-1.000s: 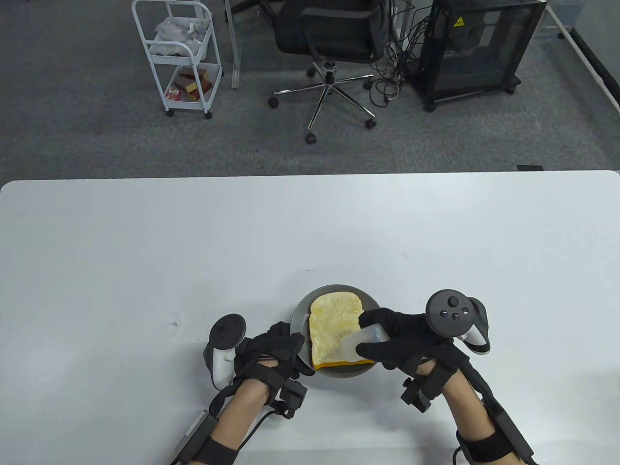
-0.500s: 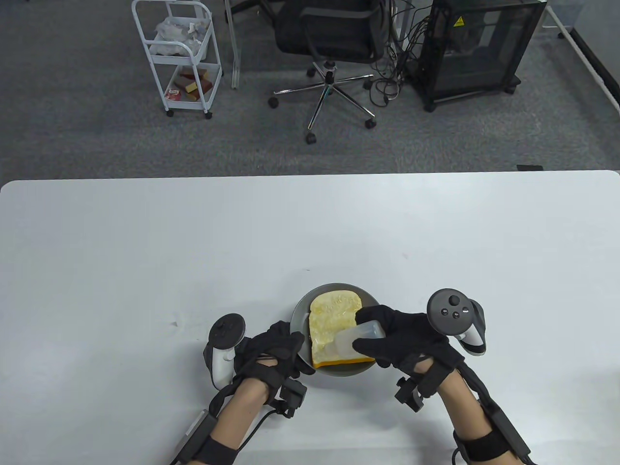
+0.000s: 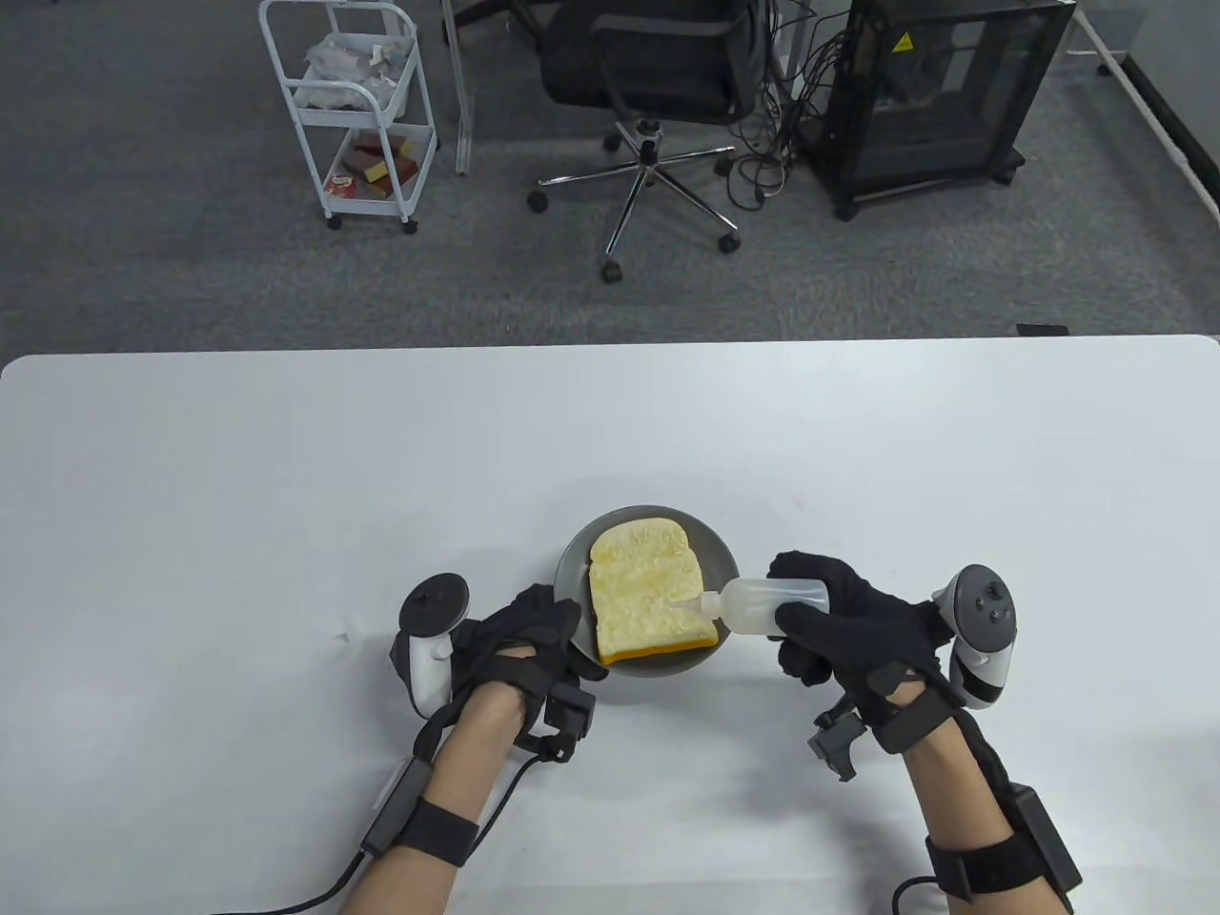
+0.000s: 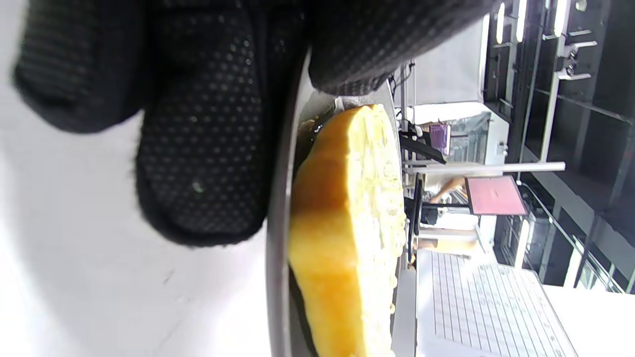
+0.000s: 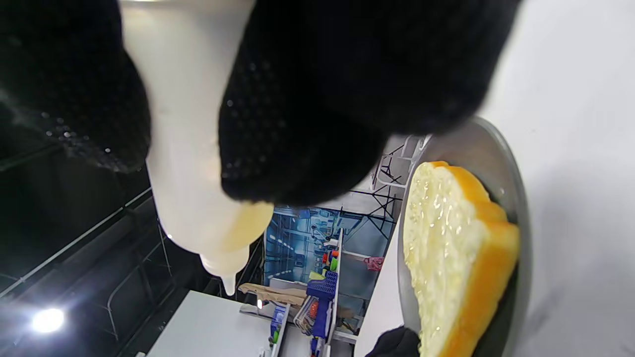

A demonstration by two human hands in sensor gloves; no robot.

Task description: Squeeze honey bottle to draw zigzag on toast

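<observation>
A slice of toast (image 3: 645,595) with a glossy yellow top lies on a grey plate (image 3: 572,562) near the table's front. My right hand (image 3: 848,629) grips a translucent squeeze bottle (image 3: 762,605) lying on its side, its nozzle pointing left over the toast's right edge. In the right wrist view the bottle (image 5: 193,163) sits between my gloved fingers (image 5: 307,109), nozzle clear of the toast (image 5: 446,248). My left hand (image 3: 519,639) holds the plate's left rim; in the left wrist view its fingers (image 4: 203,148) lie on the rim (image 4: 278,238) beside the toast (image 4: 347,233).
The white table (image 3: 286,477) spreads wide on all sides of the plate. Beyond its far edge stand a white cart (image 3: 353,105), an office chair (image 3: 648,86) and a black cabinet (image 3: 944,95).
The plate with the toast has shifted away from me and slightly left, my left hand with it. My right hand has drawn back to the right, the bottle now level at the toast's right edge.
</observation>
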